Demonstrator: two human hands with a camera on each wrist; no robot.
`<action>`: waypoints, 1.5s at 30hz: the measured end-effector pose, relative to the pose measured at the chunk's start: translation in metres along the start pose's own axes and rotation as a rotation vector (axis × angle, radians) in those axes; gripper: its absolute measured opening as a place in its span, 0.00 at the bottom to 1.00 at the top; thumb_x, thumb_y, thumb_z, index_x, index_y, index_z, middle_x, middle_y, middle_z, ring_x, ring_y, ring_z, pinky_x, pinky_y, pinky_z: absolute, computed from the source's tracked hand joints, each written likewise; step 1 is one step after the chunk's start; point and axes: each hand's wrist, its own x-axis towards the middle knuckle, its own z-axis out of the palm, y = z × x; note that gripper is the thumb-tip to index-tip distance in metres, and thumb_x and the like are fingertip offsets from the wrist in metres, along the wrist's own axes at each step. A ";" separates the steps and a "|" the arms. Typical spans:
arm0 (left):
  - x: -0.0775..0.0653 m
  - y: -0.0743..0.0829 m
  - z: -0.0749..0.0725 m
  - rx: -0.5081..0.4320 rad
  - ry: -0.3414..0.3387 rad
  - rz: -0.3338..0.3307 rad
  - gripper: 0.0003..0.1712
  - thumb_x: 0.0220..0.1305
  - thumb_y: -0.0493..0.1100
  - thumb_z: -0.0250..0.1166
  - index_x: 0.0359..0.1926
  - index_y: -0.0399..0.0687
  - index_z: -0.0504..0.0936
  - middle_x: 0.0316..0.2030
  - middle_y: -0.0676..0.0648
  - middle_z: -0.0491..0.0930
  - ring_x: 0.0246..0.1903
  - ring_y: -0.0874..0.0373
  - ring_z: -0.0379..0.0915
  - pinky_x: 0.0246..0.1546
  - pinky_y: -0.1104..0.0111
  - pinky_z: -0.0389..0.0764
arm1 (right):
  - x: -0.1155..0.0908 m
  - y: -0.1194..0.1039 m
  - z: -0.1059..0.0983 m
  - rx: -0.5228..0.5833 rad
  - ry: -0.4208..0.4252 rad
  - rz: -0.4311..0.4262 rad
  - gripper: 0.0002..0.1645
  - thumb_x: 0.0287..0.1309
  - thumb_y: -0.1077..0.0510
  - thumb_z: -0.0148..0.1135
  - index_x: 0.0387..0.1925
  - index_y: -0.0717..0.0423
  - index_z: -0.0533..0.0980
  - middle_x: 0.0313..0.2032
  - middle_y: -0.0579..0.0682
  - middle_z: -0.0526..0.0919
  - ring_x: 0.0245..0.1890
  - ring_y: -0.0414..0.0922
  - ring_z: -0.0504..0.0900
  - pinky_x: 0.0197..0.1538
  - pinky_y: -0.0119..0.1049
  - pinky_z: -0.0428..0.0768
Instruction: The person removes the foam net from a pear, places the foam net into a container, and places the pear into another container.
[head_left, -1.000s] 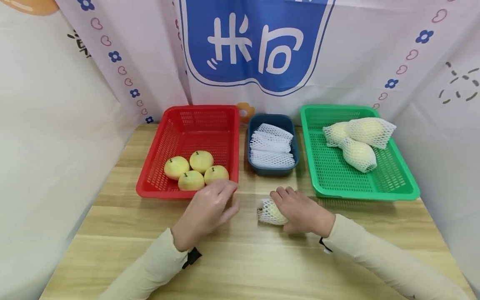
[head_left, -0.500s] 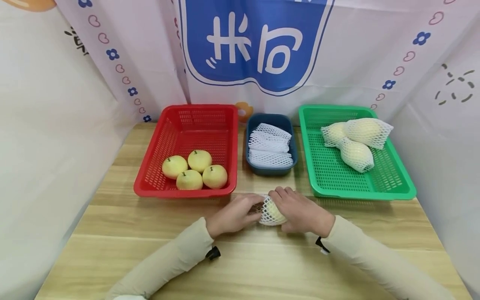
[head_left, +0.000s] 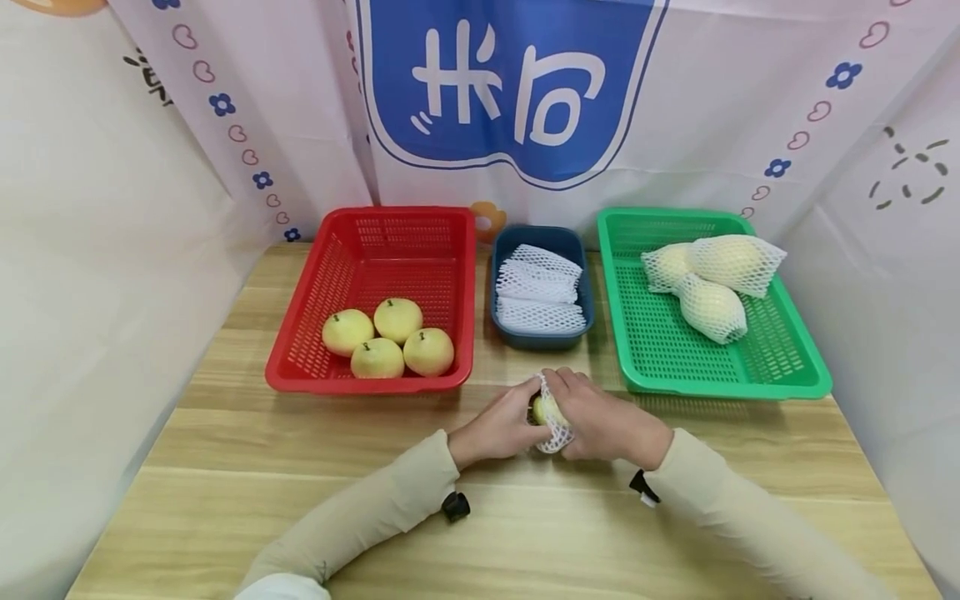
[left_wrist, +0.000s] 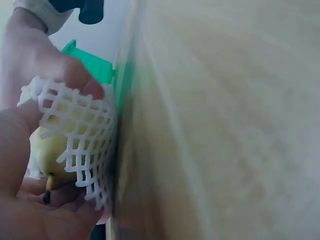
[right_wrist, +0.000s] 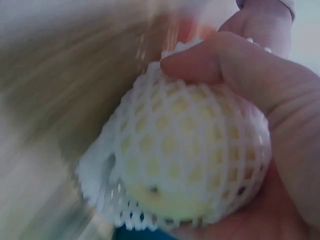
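Over the table's middle, a yellow pear (head_left: 546,412) sits partly inside a white foam net sleeve (head_left: 557,438). My right hand (head_left: 609,423) grips the sleeved pear from the right, its thumb and fingers curled round the net in the right wrist view. From the left, my left hand (head_left: 501,427) pinches the sleeve's open edge at the stem end. The left wrist view shows the pear's bare stem end (left_wrist: 50,157) facing the left palm, with the netting (left_wrist: 85,122) spread over the side near the table. The pear's far end is hidden by the right hand.
A red basket (head_left: 300,333) at the left holds several bare pears (head_left: 377,358). Behind the hands stands a small blue bin (head_left: 543,342) of folded foam sleeves (head_left: 538,283). The green basket (head_left: 720,389) on the right contains three sleeved pears (head_left: 712,308). A printed cloth hangs behind.
My left hand has moved right from beside the red basket to the pear and taken hold of the sleeve's edge. The stem end has been bared; my right hand stays on the pear.
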 end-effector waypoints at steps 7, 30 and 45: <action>-0.007 0.000 -0.003 -0.029 0.012 -0.060 0.32 0.59 0.34 0.72 0.65 0.40 0.75 0.49 0.47 0.83 0.44 0.61 0.77 0.46 0.71 0.81 | -0.009 0.005 -0.003 0.057 0.011 0.008 0.57 0.44 0.60 0.81 0.72 0.75 0.63 0.60 0.67 0.79 0.56 0.58 0.83 0.55 0.50 0.86; -0.054 -0.002 -0.049 0.188 -0.013 -0.066 0.45 0.60 0.54 0.77 0.73 0.41 0.72 0.63 0.45 0.75 0.53 0.56 0.76 0.56 0.59 0.82 | -0.011 -0.002 -0.083 0.086 0.091 -0.057 0.20 0.59 0.74 0.64 0.48 0.53 0.88 0.46 0.51 0.92 0.39 0.41 0.89 0.39 0.35 0.88; -0.048 0.000 -0.044 0.325 -0.037 -0.012 0.44 0.60 0.58 0.78 0.68 0.40 0.74 0.57 0.46 0.82 0.51 0.57 0.78 0.53 0.64 0.83 | 0.103 0.053 -0.172 -0.032 0.234 0.176 0.22 0.70 0.67 0.54 0.61 0.61 0.83 0.55 0.63 0.88 0.21 0.48 0.75 0.34 0.42 0.78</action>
